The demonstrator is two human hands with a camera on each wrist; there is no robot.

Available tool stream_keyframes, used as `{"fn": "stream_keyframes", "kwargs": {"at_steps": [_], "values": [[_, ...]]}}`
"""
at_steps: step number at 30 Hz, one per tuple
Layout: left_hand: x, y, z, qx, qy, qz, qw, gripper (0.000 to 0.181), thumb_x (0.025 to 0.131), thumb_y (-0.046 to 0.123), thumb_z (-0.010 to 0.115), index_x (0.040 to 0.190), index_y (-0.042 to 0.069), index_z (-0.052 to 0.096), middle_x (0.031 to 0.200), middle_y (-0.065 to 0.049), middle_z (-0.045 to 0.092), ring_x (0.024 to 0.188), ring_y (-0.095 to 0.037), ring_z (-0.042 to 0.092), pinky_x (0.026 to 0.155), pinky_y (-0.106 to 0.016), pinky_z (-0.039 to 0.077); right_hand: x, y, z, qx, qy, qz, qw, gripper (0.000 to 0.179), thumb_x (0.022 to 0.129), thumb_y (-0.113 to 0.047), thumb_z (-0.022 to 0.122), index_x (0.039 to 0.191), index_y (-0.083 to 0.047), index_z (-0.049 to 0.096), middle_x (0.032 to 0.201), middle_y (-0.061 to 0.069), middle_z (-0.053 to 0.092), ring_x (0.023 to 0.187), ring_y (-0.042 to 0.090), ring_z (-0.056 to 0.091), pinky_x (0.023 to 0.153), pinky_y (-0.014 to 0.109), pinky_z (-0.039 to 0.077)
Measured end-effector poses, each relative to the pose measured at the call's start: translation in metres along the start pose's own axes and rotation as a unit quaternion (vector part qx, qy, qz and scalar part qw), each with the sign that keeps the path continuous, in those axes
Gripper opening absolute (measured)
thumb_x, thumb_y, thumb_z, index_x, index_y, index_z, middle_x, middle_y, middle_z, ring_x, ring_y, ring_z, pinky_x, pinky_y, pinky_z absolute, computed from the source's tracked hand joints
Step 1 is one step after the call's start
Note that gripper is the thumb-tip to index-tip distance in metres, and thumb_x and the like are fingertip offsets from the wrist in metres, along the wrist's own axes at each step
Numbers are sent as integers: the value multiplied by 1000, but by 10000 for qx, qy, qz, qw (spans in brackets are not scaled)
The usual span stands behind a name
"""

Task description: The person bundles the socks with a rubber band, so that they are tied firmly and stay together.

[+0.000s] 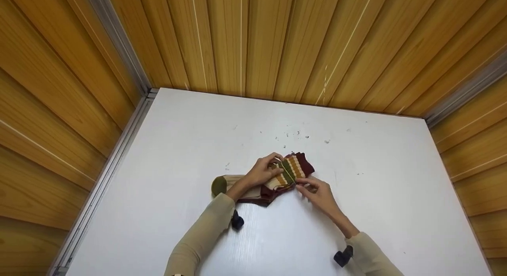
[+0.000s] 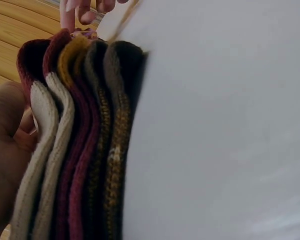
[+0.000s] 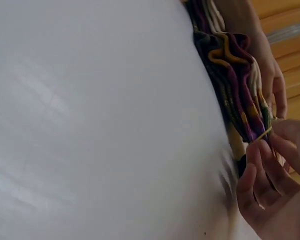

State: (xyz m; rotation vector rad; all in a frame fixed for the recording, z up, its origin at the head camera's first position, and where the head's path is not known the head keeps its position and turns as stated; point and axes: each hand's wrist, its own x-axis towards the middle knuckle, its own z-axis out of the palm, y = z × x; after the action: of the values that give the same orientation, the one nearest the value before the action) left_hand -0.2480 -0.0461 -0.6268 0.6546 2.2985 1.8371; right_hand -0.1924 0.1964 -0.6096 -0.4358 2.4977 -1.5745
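A stack of folded knit socks [image 1: 291, 167] lies on the white table, with striped cream, mustard and green fabric on top and dark red cuffs. My left hand [image 1: 259, 172] grips the stack from its left side, thumb on the striped sock. Around the middle of the bundle runs a thin yellowish elastic band [image 3: 264, 133]. At the near edge, my right hand [image 1: 320, 193] pinches this band between thumb and fingertips. The left wrist view shows the layered sock edges [image 2: 80, 135] in cream, purple and dark brown. An olive toe [image 1: 219, 186] sticks out at the left.
The white tabletop [image 1: 190, 137] surrounds the socks and carries small dark scuffs beyond them. Wood-patterned walls [image 1: 261, 46] stand at the back and sides, with a metal rail [image 1: 115, 169] along the left edge. A black wrist camera [image 1: 343, 256] sits at the right sleeve.
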Motion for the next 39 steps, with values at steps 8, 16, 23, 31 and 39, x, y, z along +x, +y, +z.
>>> {"fn": "stream_keyframes", "kwargs": {"at_steps": [8, 16, 23, 31, 39], "values": [[-9, -4, -1, 287, 70, -211, 9993, 25, 97, 5, 65, 121, 3, 59, 114, -20, 73, 83, -8, 58, 76, -21, 48, 4, -2, 25, -1777, 440, -637, 9810, 18, 87, -11, 80, 104, -6, 78, 91, 2, 70, 71, 4, 57, 62, 21, 48], [-11, -4, -8, 353, 397, -183, 9984, 24, 98, 2, 62, 121, 4, 57, 113, -21, 73, 76, -8, 55, 74, -23, 47, 16, -1, 17, -884, -830, -1000, 9876, 14, 93, -12, 74, 105, -6, 70, 93, 10, 66, 77, 6, 55, 66, 20, 47], [-13, -6, -5, 877, 444, 1, 9952, 24, 99, 6, 62, 122, 8, 58, 116, -16, 74, 69, -5, 51, 68, -23, 44, -4, -7, 8, 578, -959, -330, 9932, 18, 100, -13, 65, 85, -4, 71, 104, 5, 52, 88, 5, 47, 76, 19, 41], [-5, -3, -8, 1056, 647, 117, 9922, 23, 100, 9, 63, 122, 9, 59, 114, -16, 75, 69, -8, 50, 67, -24, 41, -3, -18, 14, 5671, -1240, 868, 8096, 33, 110, -14, 31, 125, -14, 60, 120, -4, 53, 98, 13, 37, 79, 27, 31], [-5, -4, -1, 1105, 712, 25, 9913, 22, 100, 11, 63, 122, 10, 59, 106, -14, 75, 68, -6, 50, 65, -23, 42, -6, -14, 17, 5706, -1308, 1182, 8021, 53, 114, -30, 29, 165, -29, 14, 114, -8, 49, 88, 10, 34, 77, 24, 30]]}}
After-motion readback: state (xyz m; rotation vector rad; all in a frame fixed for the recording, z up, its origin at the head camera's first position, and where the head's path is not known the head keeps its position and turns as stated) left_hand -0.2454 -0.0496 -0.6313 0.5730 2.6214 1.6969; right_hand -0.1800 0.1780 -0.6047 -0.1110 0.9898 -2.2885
